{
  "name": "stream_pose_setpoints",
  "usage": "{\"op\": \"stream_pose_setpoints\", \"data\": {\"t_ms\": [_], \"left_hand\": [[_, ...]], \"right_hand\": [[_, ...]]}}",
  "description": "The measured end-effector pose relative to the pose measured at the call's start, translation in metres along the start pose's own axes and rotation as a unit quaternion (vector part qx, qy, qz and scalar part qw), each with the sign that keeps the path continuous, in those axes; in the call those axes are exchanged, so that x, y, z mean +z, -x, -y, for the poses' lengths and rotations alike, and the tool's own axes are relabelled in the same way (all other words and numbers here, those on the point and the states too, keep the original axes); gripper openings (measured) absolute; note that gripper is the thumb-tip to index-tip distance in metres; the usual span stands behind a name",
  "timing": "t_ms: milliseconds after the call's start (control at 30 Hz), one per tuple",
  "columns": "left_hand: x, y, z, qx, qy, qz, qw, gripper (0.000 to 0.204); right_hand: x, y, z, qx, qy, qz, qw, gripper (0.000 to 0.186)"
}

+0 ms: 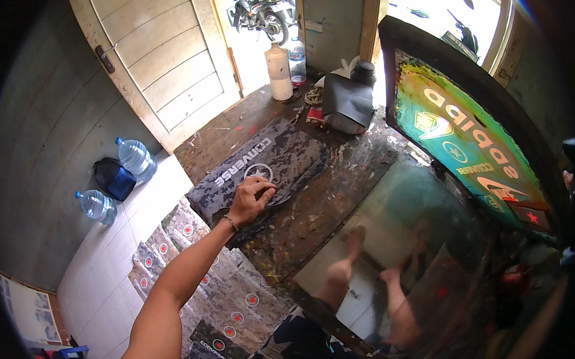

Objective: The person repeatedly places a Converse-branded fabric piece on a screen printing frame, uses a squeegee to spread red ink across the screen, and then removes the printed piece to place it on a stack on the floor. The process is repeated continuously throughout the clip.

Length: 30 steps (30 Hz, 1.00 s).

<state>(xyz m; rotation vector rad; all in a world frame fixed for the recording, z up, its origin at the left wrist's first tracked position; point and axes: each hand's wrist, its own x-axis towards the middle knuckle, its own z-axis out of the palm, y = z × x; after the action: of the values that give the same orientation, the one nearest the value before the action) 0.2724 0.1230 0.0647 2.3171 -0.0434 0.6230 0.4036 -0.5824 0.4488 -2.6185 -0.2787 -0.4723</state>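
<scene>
My left hand (251, 200) is closed, its fingers curled in over a stack of grey camouflage fabric pieces (237, 155) on the worktable. White lettering and a star in a circle are printed on the top piece. Whether the fingertips pinch fabric is hidden. Right of the stack, a glass plate (401, 229) set in the table reflects legs. Above the plate a dark-framed printing screen (459, 136) is tilted up, its mesh green and yellow with pale designs. A bit of my right hand (567, 179) shows at the dark right rim, near the screen's frame; its fingers are mostly hidden.
Printed camouflage pieces (238, 286) lie spread on the floor below the table. Water jugs (136, 159) and a dark blue bag (114, 178) stand by the left wall. A beige bottle (278, 73), a clear bottle (296, 61) and a black pouch (349, 100) occupy the table's far end.
</scene>
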Motion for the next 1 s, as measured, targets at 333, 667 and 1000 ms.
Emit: {"op": "stream_pose_setpoints", "data": {"t_ms": [333,667,1000], "left_hand": [[0.002,0.016,-0.069,0.048,-0.223,0.059,0.972,0.038],[-0.033,0.017,-0.056,-0.042,-0.274,0.108,0.955,0.045],[-0.024,0.023,-0.039,-0.026,-0.241,0.055,0.968,0.020]], "right_hand": [[0.021,-0.007,-0.025,-0.043,0.000,-0.024,0.999,0.053],[0.025,-0.012,-0.033,-0.073,0.037,-0.120,0.989,0.051],[0.020,-0.008,-0.016,-0.062,0.059,-0.064,0.994,0.054]]}}
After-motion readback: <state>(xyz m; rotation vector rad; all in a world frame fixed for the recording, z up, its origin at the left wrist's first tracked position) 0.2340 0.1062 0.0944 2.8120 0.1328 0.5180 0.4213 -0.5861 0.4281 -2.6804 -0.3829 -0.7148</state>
